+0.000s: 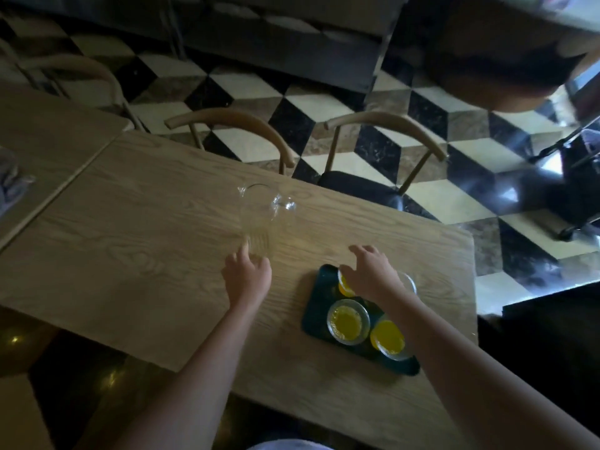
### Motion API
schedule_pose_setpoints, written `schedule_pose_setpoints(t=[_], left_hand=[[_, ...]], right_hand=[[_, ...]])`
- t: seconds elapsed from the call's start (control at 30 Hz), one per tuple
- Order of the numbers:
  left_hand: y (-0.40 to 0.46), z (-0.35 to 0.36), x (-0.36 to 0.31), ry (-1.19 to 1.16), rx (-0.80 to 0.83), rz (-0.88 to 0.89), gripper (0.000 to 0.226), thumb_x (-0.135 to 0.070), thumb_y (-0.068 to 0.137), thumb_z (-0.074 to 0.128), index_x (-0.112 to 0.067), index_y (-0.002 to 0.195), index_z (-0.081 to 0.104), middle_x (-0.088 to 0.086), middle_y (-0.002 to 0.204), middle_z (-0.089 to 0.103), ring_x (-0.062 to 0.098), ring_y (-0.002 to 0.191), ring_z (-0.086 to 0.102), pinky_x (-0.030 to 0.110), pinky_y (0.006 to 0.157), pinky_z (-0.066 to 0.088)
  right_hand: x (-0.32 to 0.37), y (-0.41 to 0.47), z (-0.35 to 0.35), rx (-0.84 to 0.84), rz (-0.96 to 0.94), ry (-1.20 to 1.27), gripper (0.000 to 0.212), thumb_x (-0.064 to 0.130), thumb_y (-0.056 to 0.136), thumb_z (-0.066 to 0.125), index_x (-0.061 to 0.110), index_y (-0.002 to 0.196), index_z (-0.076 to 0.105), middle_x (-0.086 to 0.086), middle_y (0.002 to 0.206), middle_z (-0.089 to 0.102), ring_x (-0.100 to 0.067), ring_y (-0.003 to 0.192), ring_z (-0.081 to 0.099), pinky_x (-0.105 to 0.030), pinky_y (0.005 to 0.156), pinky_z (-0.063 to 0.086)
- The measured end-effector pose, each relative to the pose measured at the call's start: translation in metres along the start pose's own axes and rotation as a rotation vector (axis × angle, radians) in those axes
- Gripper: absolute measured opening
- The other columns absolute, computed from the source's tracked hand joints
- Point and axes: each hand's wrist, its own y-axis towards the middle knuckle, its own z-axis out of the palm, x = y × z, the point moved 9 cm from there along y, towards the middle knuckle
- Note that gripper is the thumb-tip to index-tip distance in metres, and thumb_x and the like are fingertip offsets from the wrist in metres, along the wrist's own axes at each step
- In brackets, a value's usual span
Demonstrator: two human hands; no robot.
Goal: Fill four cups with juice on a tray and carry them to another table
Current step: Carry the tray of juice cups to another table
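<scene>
A dark green tray [314,306] lies on the wooden table [146,254] near its right end. On it stand several clear cups of yellow juice: one at the near left [348,321], one at the near right [389,340], and one at the far left [343,285] partly under my right hand. A far right cup [410,282] shows only its rim. My right hand [370,274] hovers over the far cups, fingers spread, holding nothing. An empty clear glass pitcher [256,219] stands left of the tray. My left hand [247,276] rests at its base, fingertips touching the glass, not wrapped around it.
Two wooden chairs [233,125] [386,125] stand tucked at the table's far side on a checkered floor. A second table [48,138] adjoins on the left with a grey cloth [11,180] on it. Dark furniture [552,336] stands close to the table's right end.
</scene>
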Motion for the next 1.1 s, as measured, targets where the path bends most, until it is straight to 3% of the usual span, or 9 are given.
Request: schedule_pose_setpoints(t=[0.1, 0.17, 0.33, 0.5, 0.6, 0.67, 0.73, 0.87, 1.1], left_hand=[[-0.055, 0.014, -0.034, 0.183, 0.090, 0.260, 0.062, -0.034, 0.094, 0.050, -0.027, 0.154, 0.035, 0.016, 0.162, 0.027, 0.036, 0.148, 0.021, 0.051, 0.116, 0.029], [-0.091, 0.031, -0.059, 0.298, 0.193, 0.398, 0.063, -0.039, 0.094, 0.046, -0.033, 0.155, 0.032, 0.011, 0.167, 0.018, 0.035, 0.152, 0.012, 0.054, 0.118, 0.024], [-0.166, 0.066, -0.099, 0.545, 0.410, 0.547, 0.061, -0.050, 0.096, 0.039, -0.041, 0.155, 0.027, 0.002, 0.170, 0.007, 0.035, 0.154, 0.003, 0.056, 0.120, 0.018], [-0.216, 0.073, -0.108, 0.685, 0.393, 0.581, 0.058, -0.050, 0.099, 0.036, -0.039, 0.155, 0.027, 0.003, 0.170, 0.007, 0.036, 0.154, 0.003, 0.056, 0.121, 0.017], [-0.244, 0.070, -0.100, 0.780, 0.361, 0.628, 0.059, -0.051, 0.098, 0.035, -0.039, 0.155, 0.028, 0.006, 0.169, 0.009, 0.038, 0.153, 0.007, 0.055, 0.120, 0.019], [-0.261, 0.067, -0.087, 0.827, 0.353, 0.631, 0.059, -0.053, 0.096, 0.034, -0.038, 0.153, 0.031, 0.007, 0.169, 0.011, 0.039, 0.152, 0.010, 0.054, 0.118, 0.021], [-0.273, 0.064, -0.073, 0.849, 0.363, 0.607, 0.060, -0.053, 0.095, 0.032, -0.038, 0.153, 0.031, 0.008, 0.168, 0.013, 0.039, 0.151, 0.011, 0.053, 0.118, 0.020], [-0.290, 0.058, -0.053, 0.823, 0.393, 0.559, 0.061, -0.049, 0.096, 0.035, -0.036, 0.155, 0.028, 0.008, 0.167, 0.018, 0.037, 0.150, 0.017, 0.054, 0.118, 0.024], [-0.294, 0.053, -0.026, 0.682, 0.418, 0.457, 0.061, -0.043, 0.100, 0.039, -0.030, 0.158, 0.026, 0.011, 0.165, 0.022, 0.035, 0.146, 0.028, 0.052, 0.114, 0.035]], right_hand=[[-0.036, -0.037, -0.007, 0.043, 0.076, -0.038, 0.064, 0.045, 0.096, 0.054, 0.024, 0.155, 0.041, -0.009, 0.158, 0.044, -0.034, 0.141, 0.044, -0.043, 0.108, 0.044], [-0.057, -0.065, -0.016, 0.034, 0.095, -0.051, 0.057, 0.042, 0.095, 0.053, 0.024, 0.149, 0.048, -0.010, 0.149, 0.055, -0.033, 0.129, 0.055, -0.038, 0.094, 0.050], [-0.099, -0.133, -0.038, 0.026, 0.122, -0.059, 0.054, 0.039, 0.091, 0.058, 0.022, 0.143, 0.054, -0.010, 0.130, 0.066, -0.026, 0.101, 0.064, -0.031, 0.075, 0.050], [-0.118, -0.183, -0.052, -0.015, 0.094, -0.065, 0.054, 0.045, 0.089, 0.057, 0.020, 0.137, 0.058, -0.009, 0.126, 0.066, -0.023, 0.092, 0.057, -0.027, 0.072, 0.045], [-0.120, -0.206, -0.052, -0.048, 0.066, -0.055, 0.037, 0.036, 0.093, 0.052, 0.020, 0.124, 0.064, -0.004, 0.109, 0.067, -0.019, 0.082, 0.057, -0.028, 0.069, 0.046], [-0.121, -0.217, -0.044, -0.066, 0.057, -0.042, 0.030, 0.030, 0.093, 0.048, 0.018, 0.115, 0.065, -0.007, 0.109, 0.068, -0.021, 0.087, 0.062, -0.029, 0.072, 0.051], [-0.122, -0.228, -0.033, -0.076, 0.040, -0.022, 0.031, 0.027, 0.093, 0.048, 0.017, 0.119, 0.064, -0.007, 0.115, 0.067, -0.023, 0.096, 0.064, -0.031, 0.083, 0.056], [-0.123, -0.254, -0.018, -0.067, 0.037, 0.001, 0.017, 0.026, 0.092, 0.054, 0.018, 0.106, 0.060, -0.004, 0.101, 0.062, -0.022, 0.088, 0.059, -0.030, 0.072, 0.050], [-0.135, -0.266, 0.002, -0.048, 0.056, 0.026, 0.023, 0.018, 0.094, 0.053, 0.009, 0.112, 0.064, -0.011, 0.110, 0.069, -0.027, 0.100, 0.067, -0.033, 0.081, 0.056]])
